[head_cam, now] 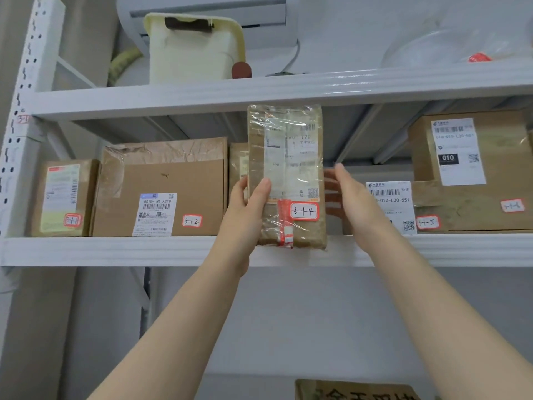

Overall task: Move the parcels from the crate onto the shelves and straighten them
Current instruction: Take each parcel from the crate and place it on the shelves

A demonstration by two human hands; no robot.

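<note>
One tall parcel [285, 174] (tagged 3-1-4) stands upright at the shelf [115, 249] lip mid-frame, the left hand [248, 209] pinching its lower left edge, the right hand [349, 197] flat beside it with fingers straight; released now, it could topple forward off the edge.

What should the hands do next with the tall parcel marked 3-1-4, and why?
Probably slide the 3-1-4 parcel straight back. The left hand grips it upright at the front lip of the shelf, the right hand is open beside it, and a gap shows between the brown parcel and the 3-1-5 box.
</note>
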